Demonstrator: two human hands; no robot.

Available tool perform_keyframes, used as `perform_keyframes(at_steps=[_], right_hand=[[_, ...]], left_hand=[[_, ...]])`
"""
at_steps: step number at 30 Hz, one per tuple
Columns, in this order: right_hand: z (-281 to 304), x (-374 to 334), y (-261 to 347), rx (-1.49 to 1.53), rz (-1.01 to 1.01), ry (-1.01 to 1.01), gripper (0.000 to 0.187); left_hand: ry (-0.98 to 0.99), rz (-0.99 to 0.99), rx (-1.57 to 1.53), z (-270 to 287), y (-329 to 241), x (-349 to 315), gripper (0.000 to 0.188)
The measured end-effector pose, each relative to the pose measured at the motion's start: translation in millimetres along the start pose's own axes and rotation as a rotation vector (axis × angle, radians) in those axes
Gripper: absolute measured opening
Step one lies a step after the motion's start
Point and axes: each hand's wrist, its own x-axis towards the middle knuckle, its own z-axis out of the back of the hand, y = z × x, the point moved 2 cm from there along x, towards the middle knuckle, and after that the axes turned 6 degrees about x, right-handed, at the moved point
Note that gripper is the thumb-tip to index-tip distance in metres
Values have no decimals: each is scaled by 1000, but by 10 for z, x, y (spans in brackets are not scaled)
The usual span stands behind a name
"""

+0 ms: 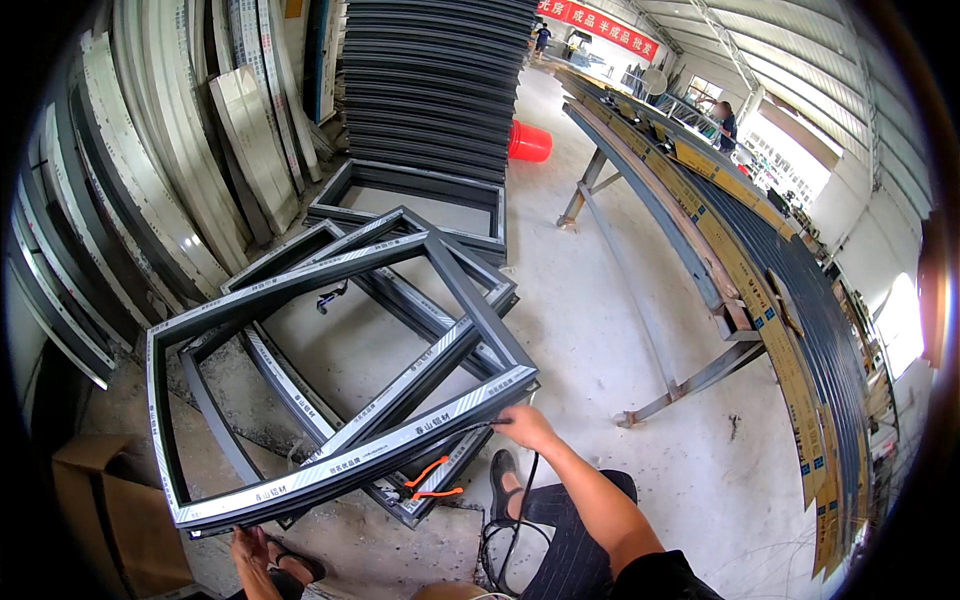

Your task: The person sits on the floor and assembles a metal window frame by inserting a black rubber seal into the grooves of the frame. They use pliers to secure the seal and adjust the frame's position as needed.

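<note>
A dark grey window frame [340, 462] with printed white protective film lies tilted on top of other frames at my front left. My right hand [527, 428] pinches a thin black rubber strip [470, 430] by the frame's near right corner. The strip runs along the outer edge of the frame, and its loose length hangs down to a coil [490, 555] by my foot. At the near left corner, my left hand [252, 550] has its fingers curled at the frame's lower edge; part of it is hidden. An orange-handled tool [432, 480] rests on a frame below.
Behind stands a tall stack of dark frames [430, 90], with a red bucket [530, 142] beside it. Long profiles [150, 170] lean along the left. A metal-legged rack [680, 240] bearing long profiles fills the right. Cardboard [140, 530] lies at lower left. People [727, 128] are far off.
</note>
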Motion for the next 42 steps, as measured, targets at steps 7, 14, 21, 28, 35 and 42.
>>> perform_keyframes(at_steps=[7, 14, 21, 28, 35, 42], right_hand=[[63, -5, 99, -46, 64, 26, 38], [60, 123, 280, 98, 206, 168, 46], [247, 17, 454, 605, 75, 255, 34], [267, 185, 218, 289, 238, 21, 21], [289, 116, 317, -24, 156, -20, 21], [241, 125, 436, -93, 164, -12, 20]], left_hand=[[-9, -71, 32, -468, 186, -173, 29], [-40, -42, 44, 47, 387, 374, 21], [-175, 19, -87, -1023, 473, -673, 17], [-191, -26, 84, -1228, 451, -628, 18], [-135, 43, 75, -1537, 643, -853, 21], [-39, 34, 6, -1735, 884, -1045, 15]])
